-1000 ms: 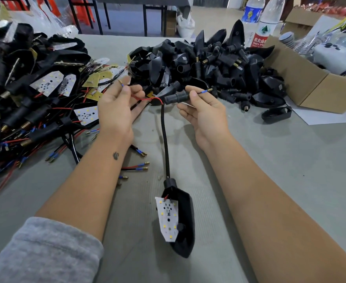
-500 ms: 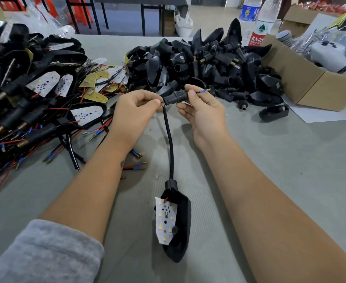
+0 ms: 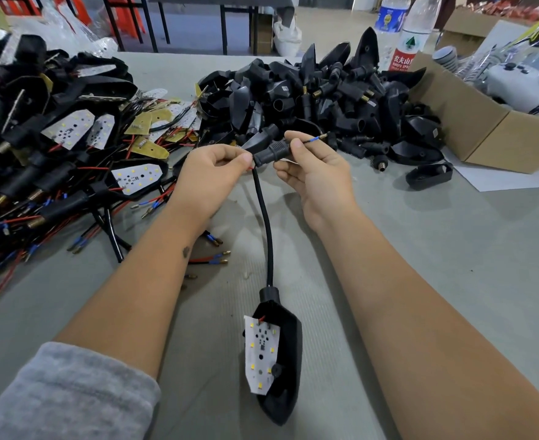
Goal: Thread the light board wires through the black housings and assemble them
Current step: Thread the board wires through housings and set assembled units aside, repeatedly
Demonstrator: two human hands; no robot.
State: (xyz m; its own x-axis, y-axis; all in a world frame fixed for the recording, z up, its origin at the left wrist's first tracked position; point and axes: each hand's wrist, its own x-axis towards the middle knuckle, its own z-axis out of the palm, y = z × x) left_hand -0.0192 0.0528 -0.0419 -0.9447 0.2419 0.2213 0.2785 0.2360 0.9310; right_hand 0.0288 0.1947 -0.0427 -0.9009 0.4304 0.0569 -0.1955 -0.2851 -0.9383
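black connector [image 3: 273,149] lies sideways, blue wire [image 3: 314,139] pointing right.

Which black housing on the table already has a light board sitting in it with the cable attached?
The housing nearest the camera, between the forearms. A white light board rests in it and a black cable runs up to both hands. The piled housings are empty.

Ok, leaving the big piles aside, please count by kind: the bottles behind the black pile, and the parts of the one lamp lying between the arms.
Blue-label bottle: 1
Red-label bottle: 1
Light board: 1
Shell housing: 1
Black cable: 1
Total: 5
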